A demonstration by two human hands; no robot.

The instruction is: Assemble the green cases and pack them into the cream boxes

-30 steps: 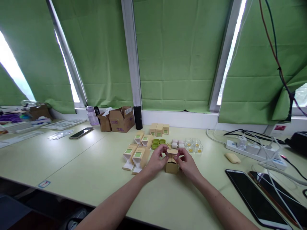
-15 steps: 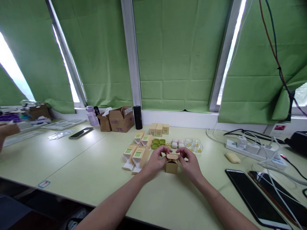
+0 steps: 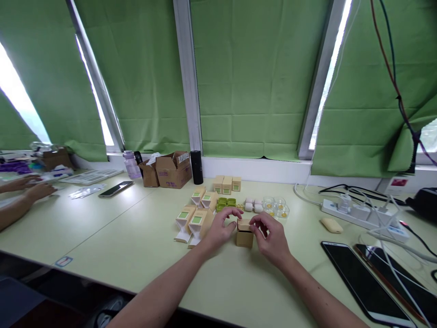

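Head view: cubic brown cardboard box [image 3: 244, 239]
Your left hand [image 3: 221, 228]: leftward, loosely parted, empty
Right hand [image 3: 273, 237]: nearest its lid [image 3: 243, 224], nearly pinched, hold unclear

The little box [image 3: 245, 239] is plain brown. Left of the little box, the open boxes [image 3: 196, 222] are light brown with green squares and white flaps. Behind it, the cups [image 3: 221, 201] are bright green. Right of it, one phone [image 3: 365, 280] is black with white edges. Far behind it, the blinds [image 3: 256, 82] are plain green.
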